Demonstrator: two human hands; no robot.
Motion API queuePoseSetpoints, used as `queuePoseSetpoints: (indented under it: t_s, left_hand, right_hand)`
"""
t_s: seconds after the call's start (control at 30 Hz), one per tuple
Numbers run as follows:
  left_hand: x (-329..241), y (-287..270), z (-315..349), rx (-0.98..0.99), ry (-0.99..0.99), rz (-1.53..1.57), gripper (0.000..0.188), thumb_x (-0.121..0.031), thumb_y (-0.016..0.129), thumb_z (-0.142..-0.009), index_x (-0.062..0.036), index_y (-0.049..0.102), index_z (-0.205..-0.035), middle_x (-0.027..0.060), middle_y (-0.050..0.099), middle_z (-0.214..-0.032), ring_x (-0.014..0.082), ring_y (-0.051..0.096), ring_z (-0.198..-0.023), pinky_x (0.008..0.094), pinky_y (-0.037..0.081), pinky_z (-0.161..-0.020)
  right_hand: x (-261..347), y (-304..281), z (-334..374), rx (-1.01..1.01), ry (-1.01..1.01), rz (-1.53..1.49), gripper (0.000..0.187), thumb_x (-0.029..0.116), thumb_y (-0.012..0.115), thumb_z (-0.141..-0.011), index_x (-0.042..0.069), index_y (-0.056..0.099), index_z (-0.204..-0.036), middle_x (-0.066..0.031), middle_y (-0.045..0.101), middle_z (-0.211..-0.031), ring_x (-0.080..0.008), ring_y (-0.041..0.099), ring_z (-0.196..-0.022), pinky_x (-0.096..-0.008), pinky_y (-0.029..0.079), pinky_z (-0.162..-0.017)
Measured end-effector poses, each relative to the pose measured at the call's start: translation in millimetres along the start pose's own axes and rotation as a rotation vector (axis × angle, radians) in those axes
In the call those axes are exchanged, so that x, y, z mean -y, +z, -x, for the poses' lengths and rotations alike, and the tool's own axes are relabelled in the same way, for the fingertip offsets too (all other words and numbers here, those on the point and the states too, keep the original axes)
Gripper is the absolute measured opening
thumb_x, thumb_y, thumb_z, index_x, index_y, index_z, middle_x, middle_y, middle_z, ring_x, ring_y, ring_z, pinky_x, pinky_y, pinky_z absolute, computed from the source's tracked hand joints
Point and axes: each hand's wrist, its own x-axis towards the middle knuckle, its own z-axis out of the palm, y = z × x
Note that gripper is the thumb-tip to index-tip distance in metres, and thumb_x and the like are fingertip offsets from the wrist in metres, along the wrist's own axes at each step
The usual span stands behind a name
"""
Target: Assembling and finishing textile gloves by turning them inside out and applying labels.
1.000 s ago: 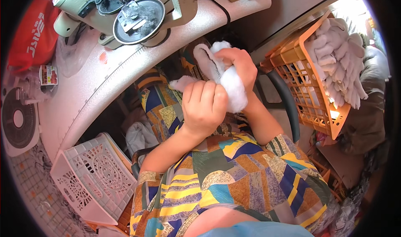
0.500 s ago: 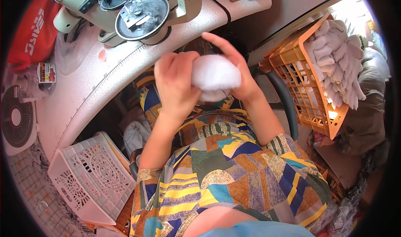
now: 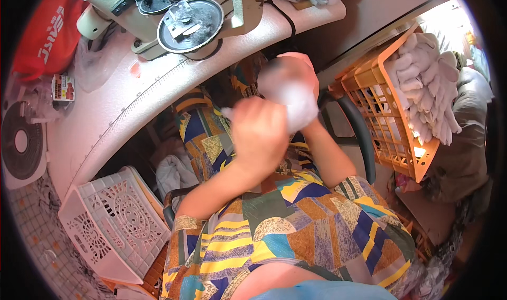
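A soft, white fluffy fabric piece is held up in front of my lap, between both hands. My left hand is a closed fist at its near left side, and a small white tip pokes out beyond the knuckles. Behind the piece, my right hand is mostly covered by it; the fingers are smeared by motion. At the upper end shows a blurred pink area with a dark patch, and I cannot tell whether it is fabric or fingers.
The pale table curves ahead, carrying a machine with a round toothed plate. An orange basket full of white gloves stands at the right beside a dark chair arm. A white plastic crate sits at the lower left.
The fluffy piece has been turned and tipped, bringing the pink area into view. My left hand has moved right and nearer, closing into a fist; my right hand's raised finger has come down.
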Motion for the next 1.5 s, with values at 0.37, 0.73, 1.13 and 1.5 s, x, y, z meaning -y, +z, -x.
queuePoseSetpoints:
  t_s: [0.37,0.73,1.13,1.5]
  left_hand:
    - [25.5,17.3,-6.3,-0.086,0.136,-0.135,0.042,-0.013,0.062,-0.067,-0.0009,0.063,-0.107,0.0129,0.060,-0.103,0.0334,0.053,-0.104,0.0471,0.043,-0.084]
    - [36.1,15.8,-9.4,-0.488,-0.081,0.255,0.033,0.002,0.068,-0.060,-0.0017,0.059,-0.091,0.0126,0.059,-0.093,0.0346,0.056,-0.081,0.0429,0.047,-0.072]
    - [24.7,-11.7,2.2,-0.210,-0.056,0.442,0.029,0.010,0.054,-0.052,0.0011,0.058,-0.079,0.0181,0.058,-0.077,0.0371,0.060,-0.072,0.0400,0.049,-0.062]
    - [31.5,6.0,-16.4,-0.095,-0.473,0.853,0.017,0.001,0.060,-0.077,-0.0010,0.064,-0.094,0.0128,0.068,-0.083,0.0198,0.067,-0.078,0.0322,0.050,-0.071]
  right_hand:
    - [30.8,1.5,9.3,0.217,-0.658,0.622,0.071,0.005,0.074,-0.064,0.005,0.053,-0.132,-0.0151,0.060,-0.113,-0.0338,0.058,-0.104,-0.0407,0.045,-0.089]
    - [40.6,8.9,4.2,-0.016,-0.625,0.465,0.019,0.004,0.074,-0.069,0.005,0.058,-0.078,-0.0080,0.056,-0.070,-0.0257,0.056,-0.062,-0.0335,0.046,-0.058]
    - [52.1,6.8,-2.9,0.230,-0.134,0.105,0.061,0.002,0.075,-0.072,0.002,0.053,-0.129,-0.0074,0.065,-0.097,-0.0122,0.061,-0.088,-0.0264,0.048,-0.081]
    - [60.2,7.5,-3.0,0.488,0.300,-0.830,0.119,0.004,0.074,-0.072,0.022,-0.008,-0.156,-0.0160,0.062,-0.117,-0.0217,0.061,-0.107,-0.0326,0.045,-0.096]
